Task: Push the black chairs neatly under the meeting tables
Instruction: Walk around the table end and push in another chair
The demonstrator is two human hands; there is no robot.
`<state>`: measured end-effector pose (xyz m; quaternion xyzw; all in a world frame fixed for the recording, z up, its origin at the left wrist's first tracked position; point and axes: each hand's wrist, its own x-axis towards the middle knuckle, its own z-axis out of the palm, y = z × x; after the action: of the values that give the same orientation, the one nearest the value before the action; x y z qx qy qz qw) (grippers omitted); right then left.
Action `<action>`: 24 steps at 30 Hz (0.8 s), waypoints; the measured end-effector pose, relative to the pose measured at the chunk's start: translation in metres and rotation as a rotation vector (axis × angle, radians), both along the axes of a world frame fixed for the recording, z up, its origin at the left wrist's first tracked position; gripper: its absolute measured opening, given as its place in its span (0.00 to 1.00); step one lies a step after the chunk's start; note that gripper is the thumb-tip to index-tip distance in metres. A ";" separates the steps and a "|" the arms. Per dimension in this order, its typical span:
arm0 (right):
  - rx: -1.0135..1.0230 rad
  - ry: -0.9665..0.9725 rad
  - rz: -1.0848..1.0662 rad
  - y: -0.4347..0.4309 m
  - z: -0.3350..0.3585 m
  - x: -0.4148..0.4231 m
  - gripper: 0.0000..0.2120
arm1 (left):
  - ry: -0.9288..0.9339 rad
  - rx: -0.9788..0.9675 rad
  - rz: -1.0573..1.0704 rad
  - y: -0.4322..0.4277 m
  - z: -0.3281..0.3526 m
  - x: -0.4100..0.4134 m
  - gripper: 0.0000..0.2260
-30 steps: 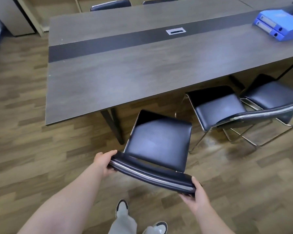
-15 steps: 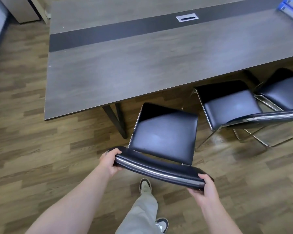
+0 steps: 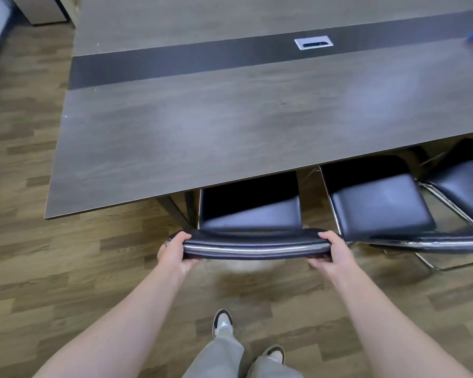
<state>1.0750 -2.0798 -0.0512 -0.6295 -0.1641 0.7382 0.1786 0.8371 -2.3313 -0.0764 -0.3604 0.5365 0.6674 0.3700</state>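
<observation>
Office meeting room. Indicated by a long grey wood-grain meeting table (image 3: 230,126) with a dark centre strip (image 3: 202,64) and a flush metal cable port (image 3: 313,44) set into it. Black padded chairs (image 3: 377,203) on chrome tube frames are lined along the near edge. Wood-look plank flooring (image 3: 25,186) is laid throughout; a pale cabinet (image 3: 47,8) is seen at the far left corner.

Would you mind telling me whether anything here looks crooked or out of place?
The next chair to the right sits turned at an angle to the table edge, most of its seat sticking out. The chair held by the left hand and right hand looks square.
</observation>
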 end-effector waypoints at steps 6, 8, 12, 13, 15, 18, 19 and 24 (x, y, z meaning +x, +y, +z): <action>-0.002 0.009 0.110 0.062 -0.005 -0.043 0.15 | 0.019 -0.014 0.080 0.034 -0.001 -0.016 0.17; -0.007 0.014 0.157 0.079 -0.004 -0.056 0.14 | 0.031 -0.014 0.114 0.046 -0.002 -0.020 0.17; -0.032 0.056 0.210 0.108 -0.011 -0.082 0.15 | 0.054 -0.041 0.192 0.064 -0.006 -0.031 0.18; -0.043 0.062 0.218 0.113 -0.013 -0.087 0.16 | 0.058 -0.049 0.200 0.067 -0.006 -0.033 0.18; -0.054 0.071 0.237 0.123 -0.019 -0.097 0.15 | 0.066 -0.062 0.221 0.073 -0.010 -0.035 0.17; -0.051 0.068 0.258 0.136 -0.028 -0.109 0.16 | 0.068 -0.050 0.252 0.080 -0.014 -0.033 0.14; -0.046 0.073 0.261 0.141 -0.031 -0.111 0.17 | 0.069 -0.050 0.256 0.084 -0.016 -0.034 0.15; -0.059 0.084 0.230 0.153 -0.041 -0.125 0.21 | 0.097 -0.057 0.245 0.099 -0.013 -0.056 0.17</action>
<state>0.9501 -1.9271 -0.0923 -0.5800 -0.2058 0.7840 0.0811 0.7807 -2.2319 -0.0893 -0.4009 0.5245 0.7086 0.2490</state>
